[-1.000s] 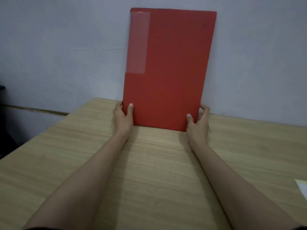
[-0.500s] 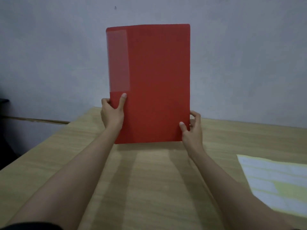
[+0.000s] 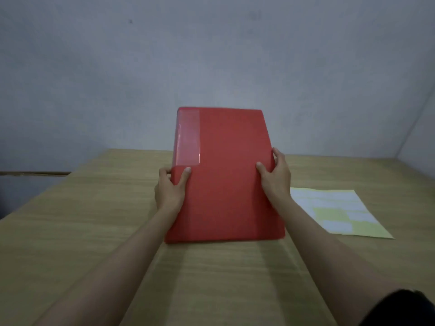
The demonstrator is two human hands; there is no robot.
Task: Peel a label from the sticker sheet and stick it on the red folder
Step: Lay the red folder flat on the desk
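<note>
— Red folder [image 3: 226,175] first, since it fills the middle: a second ago it stood upright at the back of the bench [image 3: 94,231] against the wall [image 3: 211,55]; now it is tipped toward the person and coming down, its near edge low over the wood.

— Flat yet?

— I cannot tell (the lower edge is blurred, and a shadow lies under it). The far end is clearly raised.

— And the sticker sheet [image 3: 339,210]?

— Lying flat on the bench just right of the folder, untouched, some labels already gone from it.

— Hands?

— Left hand [image 3: 170,189] grasps the folder's left edge below the clear pocket [image 3: 188,137], thumb on the cover; right hand [image 3: 275,177] clasps the right edge. My judgement: once the folder is laid down, both hands are free for peeling.
</note>
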